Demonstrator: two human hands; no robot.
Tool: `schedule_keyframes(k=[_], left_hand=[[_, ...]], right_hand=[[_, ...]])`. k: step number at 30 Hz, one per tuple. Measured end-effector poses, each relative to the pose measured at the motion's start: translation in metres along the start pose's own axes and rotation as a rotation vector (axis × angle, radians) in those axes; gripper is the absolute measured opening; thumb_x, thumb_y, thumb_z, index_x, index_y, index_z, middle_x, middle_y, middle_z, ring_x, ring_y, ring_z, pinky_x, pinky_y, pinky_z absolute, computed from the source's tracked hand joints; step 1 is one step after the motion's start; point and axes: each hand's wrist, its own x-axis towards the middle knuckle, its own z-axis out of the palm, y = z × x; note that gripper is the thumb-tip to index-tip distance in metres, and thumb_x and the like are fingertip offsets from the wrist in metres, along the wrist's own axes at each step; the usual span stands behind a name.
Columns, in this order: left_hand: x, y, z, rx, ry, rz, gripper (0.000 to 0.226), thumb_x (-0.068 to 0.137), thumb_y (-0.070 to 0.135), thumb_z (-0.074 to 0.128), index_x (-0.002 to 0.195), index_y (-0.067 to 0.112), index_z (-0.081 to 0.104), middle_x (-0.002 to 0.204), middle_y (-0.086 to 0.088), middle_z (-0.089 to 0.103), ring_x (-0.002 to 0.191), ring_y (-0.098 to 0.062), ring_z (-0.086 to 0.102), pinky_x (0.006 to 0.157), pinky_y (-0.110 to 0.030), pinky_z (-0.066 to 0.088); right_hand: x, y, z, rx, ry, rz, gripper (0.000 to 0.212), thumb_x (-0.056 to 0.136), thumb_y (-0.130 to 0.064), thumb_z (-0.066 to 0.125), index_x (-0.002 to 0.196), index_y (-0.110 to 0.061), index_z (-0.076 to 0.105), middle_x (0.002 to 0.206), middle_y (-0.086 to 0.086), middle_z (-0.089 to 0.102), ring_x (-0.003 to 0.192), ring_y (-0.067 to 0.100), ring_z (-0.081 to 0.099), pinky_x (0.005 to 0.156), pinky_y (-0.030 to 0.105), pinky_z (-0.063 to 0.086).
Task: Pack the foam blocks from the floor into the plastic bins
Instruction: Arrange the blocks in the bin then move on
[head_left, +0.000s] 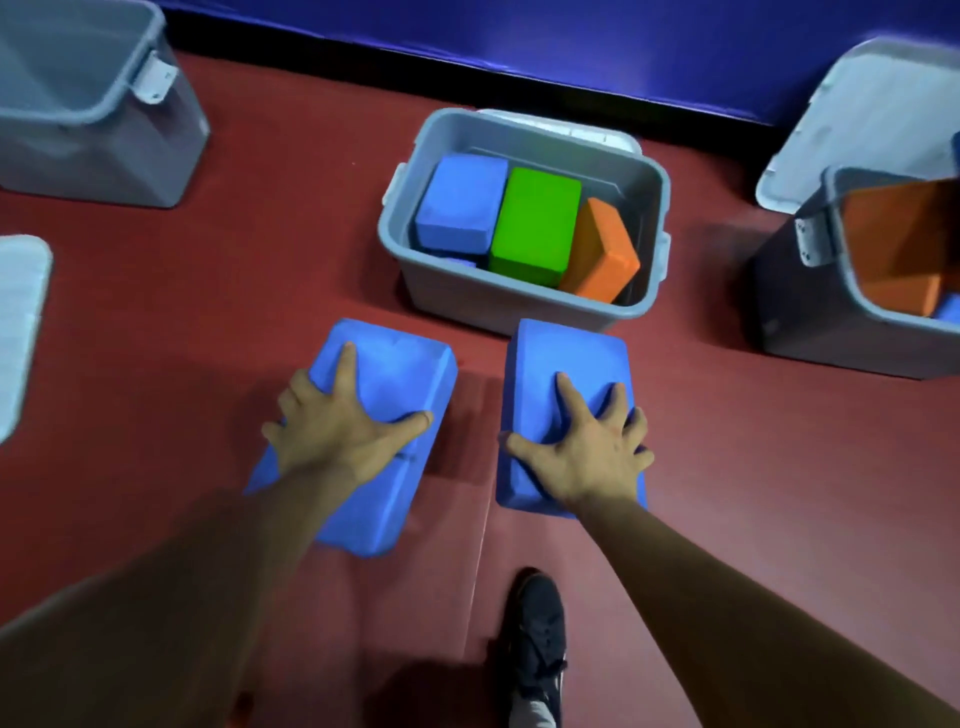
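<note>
I hold two blue foam blocks over the red floor, just in front of the middle grey bin (498, 306). My left hand (337, 431) grips the left blue block (395, 374) from above, fingers spread and curled over its edges. My right hand (587, 452) grips the right blue block (566, 353) the same way. Shadows lie on the floor beside both blocks. Inside the middle bin stand a blue block (460, 202), a green block (535, 223) and a tilted orange block (602, 254).
A second grey bin (800, 317) at the right holds orange blocks (898, 234), with a lid (857, 114) leaning behind it. An empty-looking bin (104, 156) stands at the far left, and another lid (21, 322) lies at the left edge. My shoe (537, 639) is below. A blue wall runs along the back.
</note>
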Motion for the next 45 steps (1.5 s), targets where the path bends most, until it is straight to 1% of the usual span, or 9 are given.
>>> schedule_keyframes(k=[9, 21, 24, 27, 30, 33, 36, 40, 45], left_hand=[[0.13, 0.152, -0.044, -0.04, 0.018, 0.0, 0.12, 0.062, 0.092, 0.057, 0.159, 0.04, 0.008, 0.152, -0.017, 0.027, 0.139, -0.036, 0.03, 0.11, -0.058, 0.027], [0.297, 0.238, -0.058, 0.005, 0.013, 0.031, 0.123, 0.059, 0.096, 0.054, 0.158, 0.04, 0.007, 0.15, -0.017, 0.029, 0.134, -0.036, 0.034, 0.105, -0.053, 0.031], [0.331, 0.248, -0.06, 0.036, 0.027, 0.06, 0.123, 0.058, 0.095, 0.055, 0.158, 0.039, 0.007, 0.152, -0.017, 0.027, 0.136, -0.036, 0.032, 0.105, -0.054, 0.031], [0.363, 0.255, -0.064, 0.004, -0.012, 0.077, 0.123, 0.061, 0.096, 0.052, 0.158, 0.039, 0.003, 0.162, -0.019, 0.014, 0.146, -0.036, 0.022, 0.111, -0.057, 0.026], [0.382, 0.257, -0.065, -0.034, -0.052, 0.106, 0.118, 0.066, 0.097, 0.046, 0.159, 0.037, 0.006, 0.168, -0.015, 0.004, 0.152, -0.035, 0.015, 0.115, -0.059, 0.022], [0.39, 0.254, -0.06, -0.037, -0.045, 0.157, 0.109, 0.073, 0.093, 0.042, 0.159, 0.031, 0.018, 0.167, -0.015, 0.013, 0.149, -0.035, 0.023, 0.115, -0.055, 0.024], [0.386, 0.248, -0.052, -0.019, -0.032, 0.217, 0.098, 0.081, 0.088, 0.039, 0.157, 0.027, 0.028, 0.164, -0.011, 0.022, 0.145, -0.034, 0.03, 0.115, -0.052, 0.028], [0.368, 0.236, -0.048, 0.001, -0.025, 0.262, 0.087, 0.09, 0.079, 0.035, 0.156, 0.024, 0.03, 0.164, -0.004, 0.026, 0.145, -0.03, 0.031, 0.113, -0.049, 0.029], [0.332, 0.21, -0.051, -0.015, 0.018, 0.227, 0.082, 0.091, 0.075, 0.037, 0.154, 0.023, 0.035, 0.16, -0.003, 0.032, 0.14, -0.031, 0.036, 0.111, -0.048, 0.03]], right_hand=[[0.158, -0.025, -0.093, 0.058, 0.04, -0.029, 0.103, 0.062, -0.087, 0.064, 0.15, -0.056, 0.022, 0.166, 0.008, 0.002, 0.148, 0.043, 0.007, 0.111, 0.062, 0.021], [0.292, -0.118, -0.118, 0.202, 0.0, 0.055, 0.104, 0.064, -0.087, 0.063, 0.153, -0.054, 0.021, 0.168, 0.003, 0.001, 0.151, 0.039, 0.003, 0.117, 0.061, 0.014], [0.318, -0.138, -0.116, 0.221, 0.004, 0.063, 0.102, 0.066, -0.086, 0.063, 0.154, -0.052, 0.022, 0.169, 0.003, 0.0, 0.152, 0.04, -0.001, 0.117, 0.06, 0.013], [0.343, -0.155, -0.114, 0.223, 0.025, 0.072, 0.1, 0.069, -0.087, 0.061, 0.154, -0.05, 0.025, 0.169, 0.003, 0.001, 0.153, 0.04, -0.003, 0.117, 0.06, 0.012], [0.362, -0.163, -0.11, 0.262, 0.044, 0.083, 0.085, 0.081, -0.08, 0.056, 0.155, -0.046, 0.03, 0.168, 0.006, 0.008, 0.155, 0.031, -0.001, 0.118, 0.059, 0.011], [0.371, -0.165, -0.107, 0.26, 0.044, 0.092, 0.067, 0.096, -0.061, 0.051, 0.156, -0.042, 0.031, 0.167, 0.01, 0.015, 0.155, 0.028, 0.003, 0.118, 0.057, 0.01], [0.368, -0.162, -0.104, 0.261, 0.023, 0.095, 0.06, 0.1, -0.047, 0.049, 0.157, -0.041, 0.031, 0.165, 0.009, 0.02, 0.153, 0.028, 0.007, 0.119, 0.055, 0.011], [0.35, -0.154, -0.101, 0.253, 0.01, 0.082, 0.058, 0.101, -0.039, 0.048, 0.157, -0.04, 0.032, 0.164, 0.009, 0.022, 0.153, 0.027, 0.009, 0.119, 0.053, 0.011], [0.317, -0.14, -0.102, 0.234, -0.012, 0.048, 0.059, 0.102, -0.037, 0.049, 0.157, -0.039, 0.031, 0.165, 0.01, 0.021, 0.152, 0.027, 0.01, 0.119, 0.051, 0.012]])
